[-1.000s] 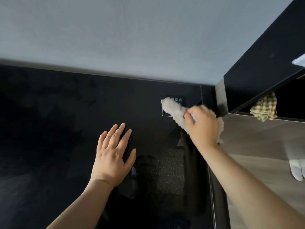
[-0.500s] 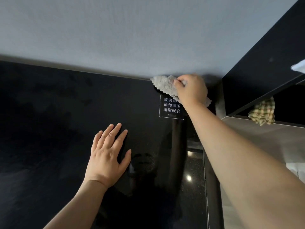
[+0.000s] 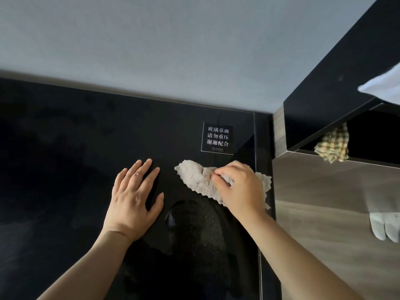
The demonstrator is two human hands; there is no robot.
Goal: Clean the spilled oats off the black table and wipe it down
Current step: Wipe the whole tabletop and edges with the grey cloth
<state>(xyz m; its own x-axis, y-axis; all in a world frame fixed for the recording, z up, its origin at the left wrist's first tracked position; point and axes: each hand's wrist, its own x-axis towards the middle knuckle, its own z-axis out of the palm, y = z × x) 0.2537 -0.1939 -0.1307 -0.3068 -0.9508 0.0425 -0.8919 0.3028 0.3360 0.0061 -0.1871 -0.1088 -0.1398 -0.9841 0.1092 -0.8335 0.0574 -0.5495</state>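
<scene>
The glossy black table [image 3: 65,161] fills the left and middle of the head view. My right hand [image 3: 240,187] is closed on a fluffy beige cloth [image 3: 194,178] and presses it flat on the table near the right edge, just below a small sign with white characters [image 3: 217,137]. My left hand [image 3: 134,195] lies flat on the table with fingers spread, to the left of the cloth and apart from it. No oats show on the dark surface.
A grey wall [image 3: 173,50] runs along the table's far edge. A black cabinet [image 3: 337,83] stands at the right with a checked cloth [image 3: 333,146] hanging under it. Wood floor [image 3: 324,213] lies to the right, where a white-socked foot [image 3: 384,226] stands.
My right hand has drawn the cloth back from the table's far edge by the wall, past the sign, toward me. My left hand has stayed flat in place.
</scene>
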